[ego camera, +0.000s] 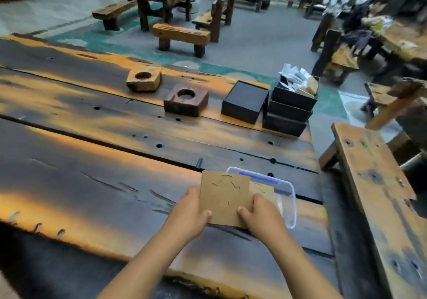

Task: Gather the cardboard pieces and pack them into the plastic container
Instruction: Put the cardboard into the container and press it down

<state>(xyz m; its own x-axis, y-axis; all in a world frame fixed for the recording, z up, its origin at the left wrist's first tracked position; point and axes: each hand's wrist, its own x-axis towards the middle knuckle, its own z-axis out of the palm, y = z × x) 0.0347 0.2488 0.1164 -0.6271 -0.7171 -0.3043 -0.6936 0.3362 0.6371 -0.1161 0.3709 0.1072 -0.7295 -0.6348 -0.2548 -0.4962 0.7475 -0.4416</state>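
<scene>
A brown cardboard piece with cut outlines in it is held flat between both hands, above the left part of the clear plastic container. My left hand grips its left edge, thumb on top. My right hand grips its right near corner. A second cardboard piece shows just behind and to the right, over the container. The container lies on the dark wooden table and has a blue strip along its far rim. Its inside is mostly hidden by the cardboard.
Farther back on the table stand two wooden blocks with round hollows, a black box and a stack of black boxes holding papers. A wooden bench runs along the right. More benches and tables fill the room behind.
</scene>
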